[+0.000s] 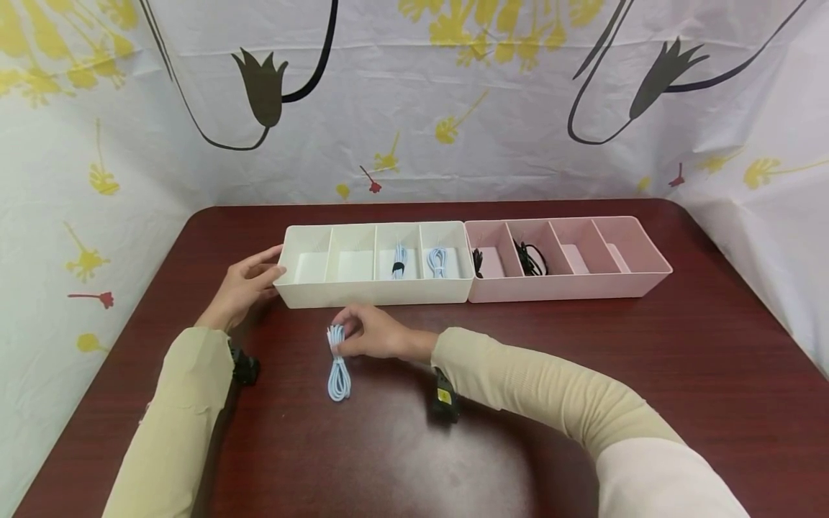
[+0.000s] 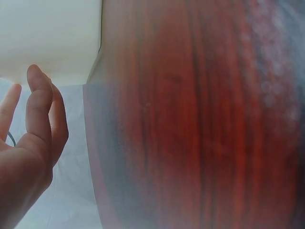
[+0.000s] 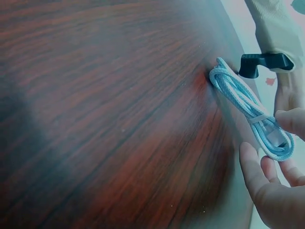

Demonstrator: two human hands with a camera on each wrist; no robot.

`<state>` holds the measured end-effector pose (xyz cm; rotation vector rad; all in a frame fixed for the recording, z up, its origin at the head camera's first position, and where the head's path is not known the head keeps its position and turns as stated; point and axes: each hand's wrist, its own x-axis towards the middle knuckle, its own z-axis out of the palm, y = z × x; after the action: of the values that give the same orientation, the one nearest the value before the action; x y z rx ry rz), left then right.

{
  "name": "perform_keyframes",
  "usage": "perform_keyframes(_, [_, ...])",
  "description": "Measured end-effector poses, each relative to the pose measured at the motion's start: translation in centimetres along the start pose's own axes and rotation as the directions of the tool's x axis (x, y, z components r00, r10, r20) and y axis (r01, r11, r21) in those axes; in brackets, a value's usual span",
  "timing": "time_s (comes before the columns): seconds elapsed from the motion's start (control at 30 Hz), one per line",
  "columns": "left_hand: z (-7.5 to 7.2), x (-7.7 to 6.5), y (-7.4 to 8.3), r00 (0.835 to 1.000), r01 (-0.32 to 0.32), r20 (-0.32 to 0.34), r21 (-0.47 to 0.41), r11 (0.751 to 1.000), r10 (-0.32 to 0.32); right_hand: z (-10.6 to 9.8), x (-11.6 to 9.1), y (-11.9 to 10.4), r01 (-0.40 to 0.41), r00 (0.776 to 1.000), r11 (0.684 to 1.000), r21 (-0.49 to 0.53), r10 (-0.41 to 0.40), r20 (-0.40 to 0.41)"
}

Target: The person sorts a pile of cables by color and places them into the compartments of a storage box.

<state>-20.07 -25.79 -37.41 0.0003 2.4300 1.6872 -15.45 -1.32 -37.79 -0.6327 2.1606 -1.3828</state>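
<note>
My right hand (image 1: 372, 332) pinches the upper end of a coiled light blue cable (image 1: 339, 378), which hangs down in front of the white divided box (image 1: 376, 293). In the right wrist view the cable (image 3: 238, 95) shows a band round its middle, with thumb and fingers at one end. My left hand (image 1: 242, 284) touches the left end of the white box with its fingertips, fingers loosely bent in the left wrist view. Inside that box, the third compartment has a blue cable (image 1: 399, 259) with a black tie and the fourth another coiled blue cable (image 1: 437, 262).
A pink divided box (image 1: 563, 289) stands end to end with the white one on the right. Its two left compartments hold black cables (image 1: 531, 259). Both boxes stand towards the back of the dark red table (image 1: 518, 460); a patterned cloth (image 1: 363, 93) hangs behind.
</note>
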Motion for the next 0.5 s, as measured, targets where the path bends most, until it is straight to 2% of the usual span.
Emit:
perform_keyframes(0.3, [0.02, 0.02, 0.01, 1.000, -0.002, -0.003, 0.003, 1.000, 0.002, -0.03, -0.60, -0.31, 0.010, 1.000, 1.000, 0.026, -0.010, -0.005])
perform_keyframes(0.5, [0.01, 0.03, -0.03, 1.000, -0.003, -0.002, 0.010, 1.000, 0.003, 0.02, -0.87, -0.37, -0.011, 1.000, 0.999, 0.053, 0.012, -0.012])
